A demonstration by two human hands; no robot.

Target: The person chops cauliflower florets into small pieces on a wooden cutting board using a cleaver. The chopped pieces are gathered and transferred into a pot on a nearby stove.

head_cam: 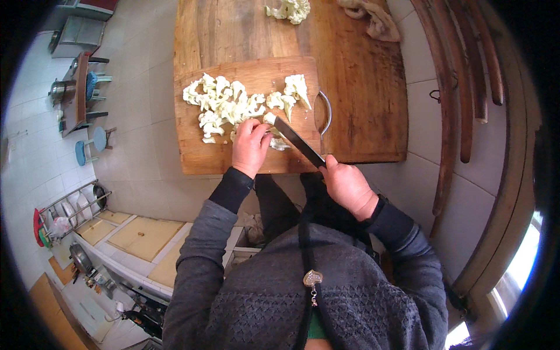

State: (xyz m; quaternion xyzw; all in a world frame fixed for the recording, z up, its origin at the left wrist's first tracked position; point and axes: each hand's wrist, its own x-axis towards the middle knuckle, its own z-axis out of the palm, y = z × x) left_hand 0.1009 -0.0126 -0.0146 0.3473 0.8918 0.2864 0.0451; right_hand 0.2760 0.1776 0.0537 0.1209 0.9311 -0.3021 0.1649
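Note:
My right hand is closed round the handle end of a kitchen knife, whose blade slants up and left over a wooden cutting board. The blade's tip end touches or lies just over a small cauliflower piece. Beside it my left hand has its fingers bent at the cauliflower; whether they grip a piece is hidden. Cut cauliflower florets lie spread over the left and middle of the board. A few more florets lie near the board's metal handle.
The board rests on a larger wooden table. A bigger cauliflower chunk lies at its far edge, a crumpled cloth at the far right. Long wooden poles lean against the tiled wall. A tiled counter stands at the lower left.

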